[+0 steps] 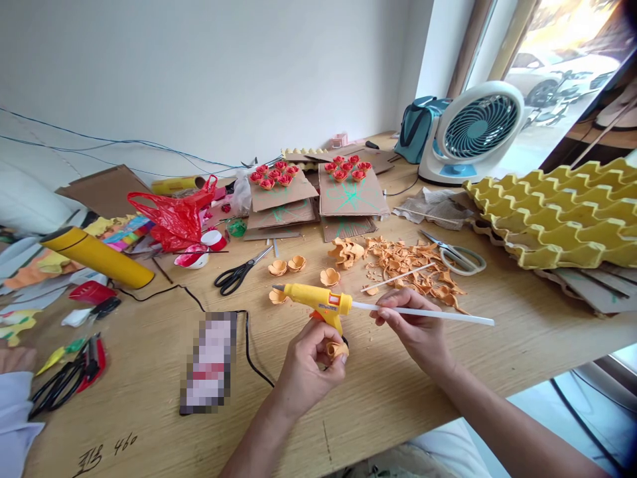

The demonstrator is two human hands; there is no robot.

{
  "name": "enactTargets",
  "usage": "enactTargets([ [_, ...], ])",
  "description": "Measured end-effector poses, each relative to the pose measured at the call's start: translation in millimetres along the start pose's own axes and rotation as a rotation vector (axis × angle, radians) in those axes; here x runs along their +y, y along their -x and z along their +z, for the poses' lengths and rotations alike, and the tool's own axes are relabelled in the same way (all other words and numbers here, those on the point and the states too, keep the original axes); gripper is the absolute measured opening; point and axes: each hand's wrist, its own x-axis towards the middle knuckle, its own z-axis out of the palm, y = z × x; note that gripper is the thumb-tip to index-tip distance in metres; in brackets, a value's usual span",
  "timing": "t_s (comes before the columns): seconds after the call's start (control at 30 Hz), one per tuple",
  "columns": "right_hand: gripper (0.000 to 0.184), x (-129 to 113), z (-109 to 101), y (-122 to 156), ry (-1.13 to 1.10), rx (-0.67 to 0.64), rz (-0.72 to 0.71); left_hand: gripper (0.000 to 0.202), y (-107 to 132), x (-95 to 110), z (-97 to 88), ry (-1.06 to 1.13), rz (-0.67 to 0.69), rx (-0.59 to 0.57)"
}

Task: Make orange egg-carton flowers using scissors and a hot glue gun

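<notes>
My left hand (311,358) is closed at the table's front middle. It pinches a small orange rolled flower (336,350) between thumb and finger, and its fingers also wrap the handle of a yellow glue gun (313,297), whose nozzle points left. My right hand (415,325) pinches a long white glue stick (448,315) from the right; the stick's left end is at the back of the gun. Beyond the gun lie several orange cup flowers (329,277). Orange scraps (403,262) and a thin white stick (398,277) lie past my right hand.
Black scissors (241,271), pale-handled scissors (460,259) and a blurred-out rectangular object (209,365) lie around. Red flowers stand on cardboard (353,196) behind. Yellow egg trays (562,212) and a fan (478,133) are at right. Another person's sleeve (17,411) shows at left.
</notes>
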Motion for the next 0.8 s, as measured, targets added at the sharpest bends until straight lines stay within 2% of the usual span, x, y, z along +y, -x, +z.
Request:
enactTargets([
  [0.27, 0.022, 0.6, 1.7, -0.3, -0.001, 0.018, 0.026, 0.015, -1.2, -1.9, 2.3, 0.032, -0.004, 0.007],
  [0.6, 0.015, 2.8, 3.5, -1.3, 0.014, -0.112, -0.033, 0.015, 0.5, 3.6, 8.0, 0.094, -0.051, -0.033],
  [0.73, 0.034, 4.9, 8.3, -1.8, 0.069, -0.190, -0.022, 0.016, 2.0, 8.8, 14.8, 0.154, -0.063, -0.061],
  [0.8, 0.041, 5.9, 9.5, -3.3, 0.104, -0.272, 0.015, 0.018, 2.6, 9.7, 17.3, 0.200, -0.074, -0.074],
])
